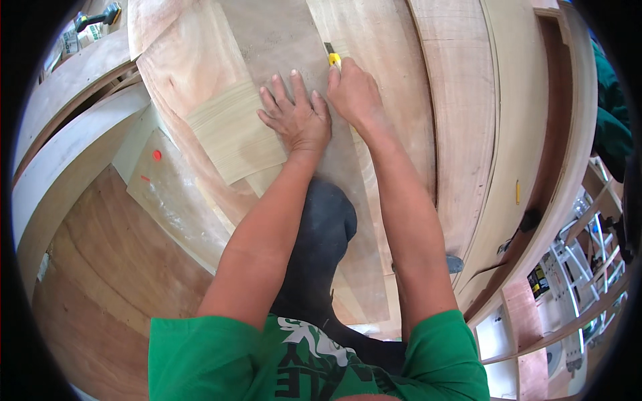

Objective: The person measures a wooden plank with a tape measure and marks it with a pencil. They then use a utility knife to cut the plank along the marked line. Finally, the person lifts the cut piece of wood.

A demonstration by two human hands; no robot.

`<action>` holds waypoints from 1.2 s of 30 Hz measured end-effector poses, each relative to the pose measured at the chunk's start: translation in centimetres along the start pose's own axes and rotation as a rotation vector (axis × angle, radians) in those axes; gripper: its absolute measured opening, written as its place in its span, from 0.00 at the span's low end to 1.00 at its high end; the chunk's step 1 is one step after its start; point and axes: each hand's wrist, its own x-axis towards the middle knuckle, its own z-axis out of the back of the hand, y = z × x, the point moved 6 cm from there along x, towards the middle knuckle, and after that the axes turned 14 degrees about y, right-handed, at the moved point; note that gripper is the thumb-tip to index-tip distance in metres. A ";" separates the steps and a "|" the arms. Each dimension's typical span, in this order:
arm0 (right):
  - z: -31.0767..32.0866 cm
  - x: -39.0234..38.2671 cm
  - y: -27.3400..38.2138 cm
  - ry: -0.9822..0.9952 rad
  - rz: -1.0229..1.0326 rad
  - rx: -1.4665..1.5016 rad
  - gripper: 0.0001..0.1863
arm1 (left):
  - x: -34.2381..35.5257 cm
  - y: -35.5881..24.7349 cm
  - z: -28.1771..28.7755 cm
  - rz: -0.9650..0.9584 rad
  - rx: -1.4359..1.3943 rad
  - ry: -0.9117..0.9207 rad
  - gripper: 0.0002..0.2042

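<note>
- A large surface of overlapping plywood boards [468,100], reddish and pale, is spread under the person; the edges are bent by the lens.
- A long grey-brown veneer sheet [281,40] is laid over the boards, running from the top of the picture down toward the person's body.
- A pale yellowish veneer piece [234,134] is seen just left of the grey sheet, its right edge beside the left hand.
- A pale offcut panel [174,194] marked with a red dot [156,155] is placed lower left, near the yellowish piece.
- The left hand [295,113] is pressed flat on the grey sheet, fingers spread and open, nothing being held.
- The right hand [354,93] is closed; its grip is wrapped around a yellow utility knife [333,59], whose tip is set against the grey sheet just above the knuckles.
- A green cordless tool [97,17] is left at the far upper left, well apart from both hands.
</note>
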 end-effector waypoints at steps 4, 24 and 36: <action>0.0 0.1 0.1 0.042 0.002 0.036 0.18 | -0.1 0.2 0.1 -0.003 -0.015 -0.001 0.29; -0.1 -0.5 0.3 0.073 -0.015 0.029 0.18 | 0.0 0.2 -0.4 -0.006 -0.035 0.004 0.30; -0.2 0.0 0.2 0.037 -0.002 -0.015 0.17 | -0.1 0.0 -0.2 -0.003 -0.034 0.001 0.30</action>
